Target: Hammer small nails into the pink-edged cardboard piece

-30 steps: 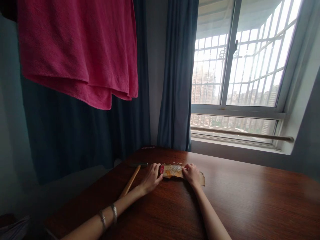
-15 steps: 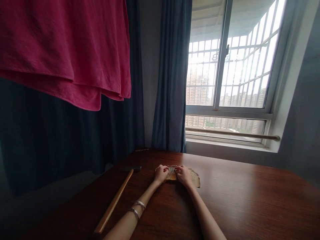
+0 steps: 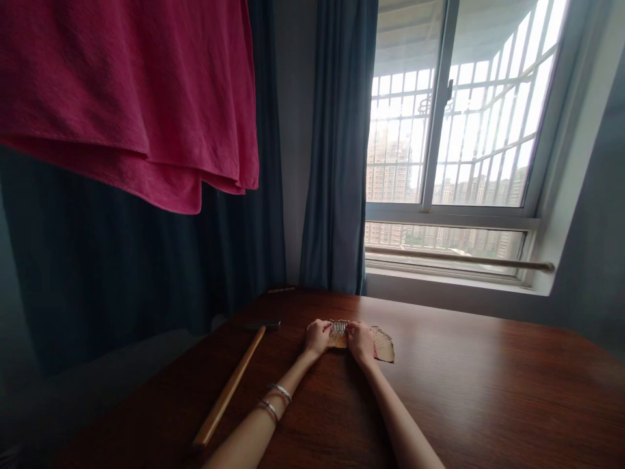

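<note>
A tan, cardboard-like sheet (image 3: pixel 385 347) lies on the brown wooden table (image 3: pixel 469 391), with a row of thin, nail-like pins along its far edge. My left hand (image 3: pixel 318 336) pinches its left part, fingers closed at the far edge. My right hand (image 3: pixel 361 340) is closed on the middle of the same sheet, and part of the sheet shows beyond it to the right. Between the hands several upright pins are visible. My fingertips are small in view, so which pins they touch I cannot tell.
Left of my left arm lies a hammer (image 3: pixel 233 383) with a long wooden handle and a dark head. A small strip (image 3: pixel 282 289) is at the table's far left corner. A pink towel (image 3: pixel 131 98) hangs at upper left before dark curtains (image 3: pixel 336 195); a barred window (image 3: pixel 430 130) is behind.
The view has shifted slightly, so most things appear a little further right. Both hands stay on the sheet; the fingers have moved only slightly.
</note>
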Available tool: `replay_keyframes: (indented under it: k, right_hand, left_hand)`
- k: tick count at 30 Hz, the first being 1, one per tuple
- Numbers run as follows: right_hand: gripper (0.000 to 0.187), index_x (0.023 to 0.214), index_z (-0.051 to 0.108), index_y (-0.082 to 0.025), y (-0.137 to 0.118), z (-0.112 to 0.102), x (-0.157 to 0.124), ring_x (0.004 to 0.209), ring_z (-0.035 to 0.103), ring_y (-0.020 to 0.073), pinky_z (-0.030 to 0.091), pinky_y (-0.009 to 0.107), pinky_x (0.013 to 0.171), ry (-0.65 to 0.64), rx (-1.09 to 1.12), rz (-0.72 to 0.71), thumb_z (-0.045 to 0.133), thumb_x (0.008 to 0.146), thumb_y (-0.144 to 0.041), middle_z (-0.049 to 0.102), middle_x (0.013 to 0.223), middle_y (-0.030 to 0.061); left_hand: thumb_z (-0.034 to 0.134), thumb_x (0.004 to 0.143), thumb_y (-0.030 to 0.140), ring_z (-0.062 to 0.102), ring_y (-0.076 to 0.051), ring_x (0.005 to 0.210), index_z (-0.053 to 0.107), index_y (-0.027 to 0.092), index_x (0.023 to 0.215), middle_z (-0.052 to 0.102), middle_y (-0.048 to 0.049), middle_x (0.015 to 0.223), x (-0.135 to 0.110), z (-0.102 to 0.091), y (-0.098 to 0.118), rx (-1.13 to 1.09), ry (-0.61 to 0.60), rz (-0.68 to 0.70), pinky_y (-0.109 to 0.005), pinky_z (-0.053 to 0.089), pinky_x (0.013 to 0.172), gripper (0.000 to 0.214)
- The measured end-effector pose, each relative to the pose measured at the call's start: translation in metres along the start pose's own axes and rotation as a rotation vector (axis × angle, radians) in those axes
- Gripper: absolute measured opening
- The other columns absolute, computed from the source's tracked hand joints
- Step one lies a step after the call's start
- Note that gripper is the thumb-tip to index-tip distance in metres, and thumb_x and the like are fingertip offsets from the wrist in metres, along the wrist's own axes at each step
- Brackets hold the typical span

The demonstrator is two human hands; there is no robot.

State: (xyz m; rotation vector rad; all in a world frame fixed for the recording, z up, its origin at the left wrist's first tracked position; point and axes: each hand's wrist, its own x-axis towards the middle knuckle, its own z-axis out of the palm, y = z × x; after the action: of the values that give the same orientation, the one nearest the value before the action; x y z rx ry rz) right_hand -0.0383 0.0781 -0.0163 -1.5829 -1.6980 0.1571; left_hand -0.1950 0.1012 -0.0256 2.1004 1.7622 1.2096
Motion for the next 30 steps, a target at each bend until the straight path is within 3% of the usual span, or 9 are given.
replay_keyframes:
  k: [5,9,13,16,19,21,23,26,30]
  right_hand:
    - [0.021,0.074,0.066,-0.02,-0.002,0.0,0.0,0.077,0.058,0.0167,0.036,0.024,0.069,0.007,0.057,0.049,0.047,0.081,-0.023,0.066,0.082,0.0063]
    - [0.028,0.088,0.063,-0.019,-0.007,-0.004,0.003,0.076,0.06,0.016,0.038,0.024,0.068,-0.005,0.124,0.105,0.035,0.087,-0.025,0.067,0.082,0.0069]
    - [0.025,0.084,0.063,-0.016,-0.012,-0.02,0.013,0.077,0.061,0.0155,0.041,0.022,0.067,-0.126,0.184,0.117,0.041,0.084,-0.028,0.068,0.085,0.0083]
    - [0.016,0.074,0.065,-0.014,-0.014,-0.042,0.022,0.072,0.063,0.0154,0.043,0.021,0.06,-0.35,0.215,0.104,0.056,0.075,-0.027,0.069,0.078,0.0084]
    - [0.011,0.068,0.067,-0.014,-0.018,-0.062,0.025,0.059,0.063,0.0142,0.042,0.019,0.049,-0.677,0.217,0.116,0.065,0.065,-0.024,0.069,0.066,0.0057]
    - [0.007,0.061,0.067,-0.014,-0.022,-0.069,0.023,0.054,0.063,0.0146,0.043,0.019,0.046,-0.883,0.176,0.148,0.069,0.058,-0.02,0.067,0.058,0.0046]
    - [0.008,0.052,0.065,-0.015,-0.027,-0.071,0.017,0.051,0.063,0.0155,0.044,0.019,0.044,-1.028,0.109,0.186,0.073,0.051,-0.016,0.065,0.052,0.0043]
    - [0.015,0.044,0.062,-0.016,-0.034,-0.068,0.01,0.05,0.062,0.0158,0.045,0.02,0.043,-1.142,0.013,0.234,0.076,0.044,-0.013,0.064,0.048,0.0038]
    - [0.02,0.042,0.06,-0.016,-0.037,-0.062,0.007,0.052,0.063,0.0162,0.046,0.019,0.042,-1.202,-0.042,0.271,0.08,0.041,-0.014,0.065,0.05,0.0035]
  left_hand:
    - [0.047,0.083,0.024,0.061,-0.014,0.071,0.067,0.014,0.083,0.068,-0.0062,0.077,0.001,-0.003,0.002,-0.115,0.044,-0.023,-0.023,0.043,0.068,0.022]
    - [0.045,0.083,0.025,0.06,-0.013,0.063,0.064,0.014,0.078,0.065,-0.0039,0.067,0.003,-0.002,0.0,-0.166,0.062,-0.051,-0.022,0.042,0.064,0.022]
    - [0.049,0.078,0.023,0.059,-0.013,0.065,0.064,0.013,0.073,0.065,-0.004,0.067,0.009,-0.008,0.002,-0.177,-0.002,-0.098,-0.022,0.043,0.064,0.019]
    - [0.053,0.074,0.024,0.057,-0.013,0.059,0.065,0.011,0.072,0.063,-0.0037,0.064,0.016,-0.03,0.008,-0.197,-0.245,-0.142,-0.022,0.043,0.057,0.018]
    - [0.062,0.067,0.034,0.05,-0.01,0.046,0.067,0.012,0.075,0.06,-0.0004,0.057,0.022,-0.065,0.018,-0.213,-0.615,-0.144,-0.022,0.04,0.048,0.024]
    - [0.069,0.059,0.036,0.05,-0.01,0.046,0.068,0.013,0.072,0.059,0.0001,0.054,0.024,-0.085,0.029,-0.198,-0.919,-0.145,-0.022,0.04,0.048,0.026]
    - [0.074,0.052,0.035,0.051,-0.01,0.048,0.069,0.014,0.066,0.059,-0.0002,0.052,0.023,-0.098,0.041,-0.129,-1.139,-0.135,-0.021,0.04,0.048,0.026]
    - [0.076,0.048,0.033,0.05,-0.012,0.047,0.069,0.015,0.056,0.058,-0.0015,0.048,0.019,-0.097,0.054,0.03,-1.26,-0.113,-0.023,0.038,0.047,0.021]
    - [0.08,0.038,0.031,0.052,-0.015,0.047,0.065,0.016,0.044,0.061,-0.005,0.05,0.014,-0.078,0.058,0.18,-1.328,-0.141,-0.025,0.039,0.045,0.022]
